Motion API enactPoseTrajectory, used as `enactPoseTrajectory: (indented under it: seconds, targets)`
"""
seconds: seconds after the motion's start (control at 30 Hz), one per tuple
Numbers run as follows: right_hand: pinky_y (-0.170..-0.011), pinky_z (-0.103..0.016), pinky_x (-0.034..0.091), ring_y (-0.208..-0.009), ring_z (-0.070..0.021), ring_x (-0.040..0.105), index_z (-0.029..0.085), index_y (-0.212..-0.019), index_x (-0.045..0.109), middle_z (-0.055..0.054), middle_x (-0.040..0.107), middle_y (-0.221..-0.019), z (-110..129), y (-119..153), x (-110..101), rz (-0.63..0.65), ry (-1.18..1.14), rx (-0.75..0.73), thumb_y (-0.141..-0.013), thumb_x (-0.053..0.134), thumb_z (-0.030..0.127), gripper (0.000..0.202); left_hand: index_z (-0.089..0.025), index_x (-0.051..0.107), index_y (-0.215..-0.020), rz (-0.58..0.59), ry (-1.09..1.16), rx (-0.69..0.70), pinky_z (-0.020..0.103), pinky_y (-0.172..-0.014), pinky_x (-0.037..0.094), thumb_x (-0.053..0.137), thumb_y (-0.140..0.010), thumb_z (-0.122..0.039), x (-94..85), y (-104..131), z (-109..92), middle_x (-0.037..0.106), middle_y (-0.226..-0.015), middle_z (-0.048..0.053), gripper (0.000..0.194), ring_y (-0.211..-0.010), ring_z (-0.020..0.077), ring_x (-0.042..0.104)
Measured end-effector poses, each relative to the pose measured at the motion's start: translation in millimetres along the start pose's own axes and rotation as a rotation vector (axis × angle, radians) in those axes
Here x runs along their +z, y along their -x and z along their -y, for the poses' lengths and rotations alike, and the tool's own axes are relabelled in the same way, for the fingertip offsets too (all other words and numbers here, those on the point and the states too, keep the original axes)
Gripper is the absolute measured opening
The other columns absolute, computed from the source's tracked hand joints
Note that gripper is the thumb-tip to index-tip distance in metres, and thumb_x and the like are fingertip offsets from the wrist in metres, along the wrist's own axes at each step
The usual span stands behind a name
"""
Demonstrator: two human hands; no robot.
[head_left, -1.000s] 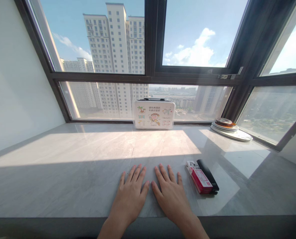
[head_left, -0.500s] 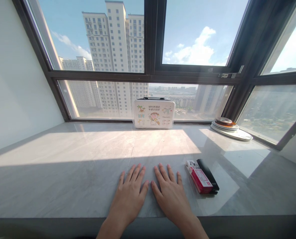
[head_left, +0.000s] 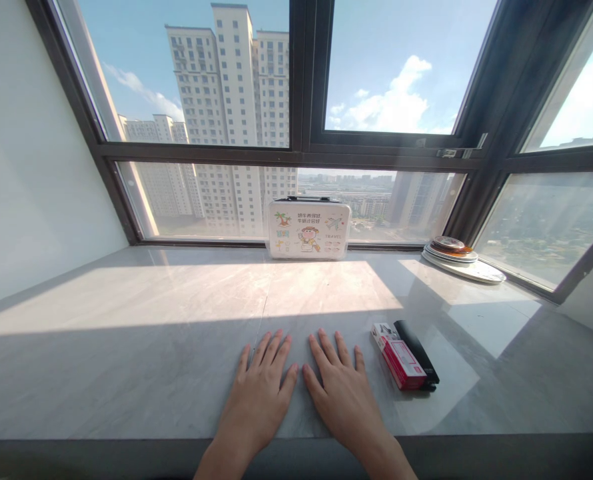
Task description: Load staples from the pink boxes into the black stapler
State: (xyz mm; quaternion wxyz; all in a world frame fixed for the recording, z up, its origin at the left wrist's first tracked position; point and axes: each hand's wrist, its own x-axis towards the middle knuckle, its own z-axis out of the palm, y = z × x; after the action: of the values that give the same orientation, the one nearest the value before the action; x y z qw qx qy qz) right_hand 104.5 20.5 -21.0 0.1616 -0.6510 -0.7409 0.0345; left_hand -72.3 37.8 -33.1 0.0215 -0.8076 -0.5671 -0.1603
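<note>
My left hand [head_left: 260,397] lies flat, palm down, on the grey marbled windowsill [head_left: 126,380], its fingers spread and holding nothing. Beside it, a small gap between the thumbs, my right hand [head_left: 344,397] rests the same way, also with nothing in it. Just right of my right hand lies a red and white box [head_left: 401,360]. Touching the box's right side is a black stapler-like object [head_left: 417,352], partly hidden by it.
A white case [head_left: 309,230] with cartoon prints and a dark handle stands upright against the window. In the back right corner sits a stack of round discs or lids [head_left: 459,257]. Dark window frames [head_left: 301,157] border the sill, and a white wall [head_left: 36,167] rises at left.
</note>
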Motion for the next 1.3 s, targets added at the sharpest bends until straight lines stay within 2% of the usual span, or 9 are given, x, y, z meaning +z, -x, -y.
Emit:
enactPoseTrajectory:
  seconds: [0.27, 0.8, 0.93, 1.0, 1.07, 1.1, 1.13, 1.2, 1.3]
  targets:
    - [-0.12, -0.059, 0.009, -0.153, -0.033, 0.011, 0.034, -0.156, 0.032, 0.002, 0.02, -0.165, 0.7, 0.1, -3.0, 0.023, 0.005, 0.013, -0.101, 0.032, 0.053, 0.059, -0.036, 0.035, -0.153, -0.028, -0.013, 0.007, 0.055, -0.121, 0.021, 0.034, -0.102, -0.047, 1.3, -0.1, -0.1, 0.031, -0.162, -0.002, 0.052, -0.15, 0.0262, 0.026]
    - [-0.12, -0.058, 0.009, -0.153, -0.0326, 0.01, 0.033, -0.156, 0.032, 0.001, 0.02, -0.165, 1.9, -0.8, -6.9, 0.042, -0.013, 0.021, -0.101, 0.035, 0.05, 0.058, -0.036, 0.035, -0.153, -0.014, 0.03, -0.005, 0.055, -0.122, 0.018, 0.036, -0.102, -0.047, 1.1, 0.0, 0.2, 0.031, -0.162, -0.002, 0.052, -0.15, 0.0269, 0.025]
    - [-0.12, -0.06, 0.009, -0.152, -0.0342, 0.014, 0.031, -0.153, 0.04, -0.001, 0.028, -0.163, 0.8, 0.5, -6.9, 0.011, -0.09, 0.011, -0.099, 0.042, 0.048, 0.056, -0.036, 0.035, -0.153, -0.006, 0.029, -0.007, 0.055, -0.122, 0.018, 0.035, -0.102, -0.046, -0.1, -0.3, 0.5, 0.031, -0.162, -0.001, 0.052, -0.15, 0.0264, 0.025]
    - [-0.121, -0.056, 0.017, -0.149, -0.0321, 0.027, 0.031, -0.146, 0.051, -0.003, 0.042, -0.157, 4.2, 7.3, -11.7, -0.016, -0.236, -0.055, -0.098, 0.046, 0.044, 0.05, -0.037, 0.036, -0.152, -0.008, 0.021, -0.002, 0.055, -0.122, 0.019, 0.034, -0.102, -0.046, -1.7, -0.6, 0.4, 0.031, -0.162, -0.002, 0.051, -0.15, 0.026, 0.025]
    - [-0.115, -0.045, 0.035, -0.138, -0.0269, 0.046, 0.031, -0.139, 0.058, -0.004, 0.055, -0.147, 8.7, 18.1, -23.4, -0.038, -0.451, -0.13, -0.099, 0.045, 0.039, 0.043, -0.037, 0.036, -0.152, -0.008, 0.014, 0.005, 0.054, -0.122, 0.019, 0.034, -0.102, -0.045, -3.3, -0.7, 0.1, 0.031, -0.162, -0.001, 0.051, -0.15, 0.0258, 0.025]
    - [-0.107, -0.04, 0.045, -0.131, -0.025, 0.053, 0.031, -0.138, 0.06, -0.004, 0.058, -0.142, 9.3, 23.9, -32.2, -0.055, -0.548, -0.155, -0.099, 0.044, 0.037, 0.042, -0.036, 0.036, -0.152, -0.007, 0.012, 0.006, 0.054, -0.122, 0.02, 0.033, -0.103, -0.046, -3.8, -0.7, -0.1, 0.031, -0.162, -0.001, 0.051, -0.15, 0.0257, 0.025]
    - [-0.097, -0.036, 0.051, -0.125, -0.0242, 0.058, 0.031, -0.136, 0.061, -0.005, 0.061, -0.139, 7.2, 29.2, -42.6, -0.086, -0.616, -0.162, -0.099, 0.044, 0.038, 0.041, -0.036, 0.035, -0.153, -0.005, 0.013, 0.006, 0.054, -0.122, 0.02, 0.033, -0.103, -0.046, -4.1, -0.6, -0.3, 0.031, -0.162, -0.001, 0.051, -0.15, 0.0256, 0.024]
    - [-0.082, -0.033, 0.056, -0.116, -0.0258, 0.061, 0.03, -0.134, 0.063, -0.008, 0.064, -0.132, -10.3, 36.2, -65.9, -0.206, -0.639, -0.137, -0.097, 0.048, 0.041, 0.041, -0.035, 0.035, -0.153, 0.004, 0.019, 0.001, 0.054, -0.122, 0.02, 0.032, -0.103, -0.047, -4.0, -0.4, -0.5, 0.031, -0.162, -0.001, 0.052, -0.15, 0.0251, 0.024]
    - [-0.073, -0.034, 0.053, -0.093, -0.0246, 0.063, 0.027, -0.128, 0.067, -0.011, 0.069, -0.109, -74.1, 34.7, -96.1, -0.499, -0.461, 0.04, -0.094, 0.052, 0.05, 0.044, -0.036, 0.035, -0.153, 0.011, 0.033, -0.012, 0.054, -0.122, 0.018, 0.031, -0.102, -0.047, -3.3, -0.3, -0.5, 0.031, -0.162, -0.002, 0.052, -0.151, 0.0241, 0.024]
